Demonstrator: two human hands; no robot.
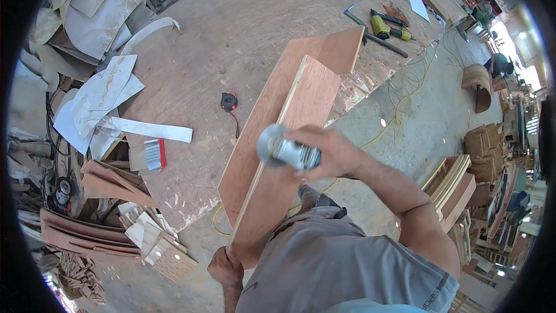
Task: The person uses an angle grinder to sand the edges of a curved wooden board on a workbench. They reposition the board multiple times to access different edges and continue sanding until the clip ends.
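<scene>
- One right hand (330, 148) grasps one silvery cylindrical tool (295, 153) with a round disc end; the tool is blurred, and the hand lies at 3 o'clock from it.
- One left hand (226, 266), at 7 o'clock from the tool, is curled around the near end of the nearer panel (315, 93).
- Two long reddish wooden panels lead away from the left hand toward 1 o'clock: the nearer panel, with a pale edge, and the farther panel (255, 130) beside it, over the table (197, 58).
- The tool is above the nearer panel's pale edge; whether they touch, I cannot tell.
- One tape measure (230, 102) lies at 10 o'clock from the tool.
- One small red-and-white box (161, 153) sits at 9 o'clock.
- One yellow-green nail gun (380, 27) lies at 1 o'clock, with one hammer (389, 46) just beside it.
</scene>
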